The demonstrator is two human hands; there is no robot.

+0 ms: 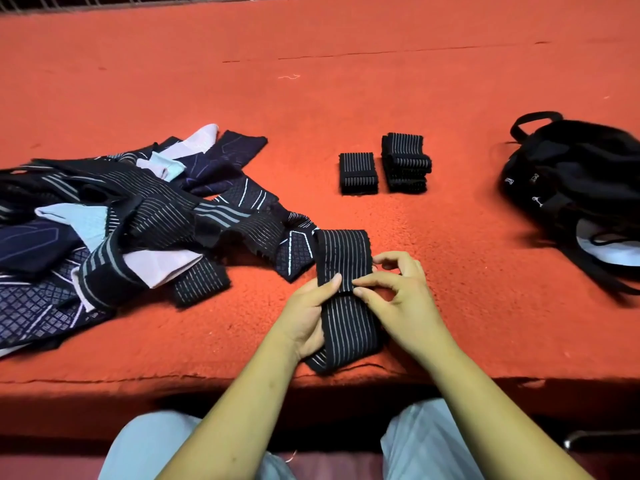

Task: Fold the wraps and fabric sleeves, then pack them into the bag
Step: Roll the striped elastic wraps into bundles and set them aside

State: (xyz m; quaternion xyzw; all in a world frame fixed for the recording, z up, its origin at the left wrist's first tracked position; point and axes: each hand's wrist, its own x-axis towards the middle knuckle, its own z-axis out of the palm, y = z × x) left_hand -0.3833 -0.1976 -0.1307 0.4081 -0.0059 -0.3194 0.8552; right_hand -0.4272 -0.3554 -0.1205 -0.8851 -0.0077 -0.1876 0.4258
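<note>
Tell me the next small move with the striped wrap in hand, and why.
The left hand and right hand pinch the wrap at mid-length, and it lies longer than the folded wraps beyond it. So probably: fold its near half over the far half and press flat.

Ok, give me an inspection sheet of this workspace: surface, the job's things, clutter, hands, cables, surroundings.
Surface: red felt-like table top, frayed along the near edge.
Job's things: striped wrap half folded near the front edge; one folded wrap beside a stack of folded wraps; unfolded pile of wraps and sleeves at left; black bag at right.
Clutter: loose thread on the far surface.
Hands: left hand grips the striped wrap; right hand pinches its fold with the fingers.
Cables: nothing seen.
Surroundings: wire mesh along the far edge; the person's light trousers below.
</note>
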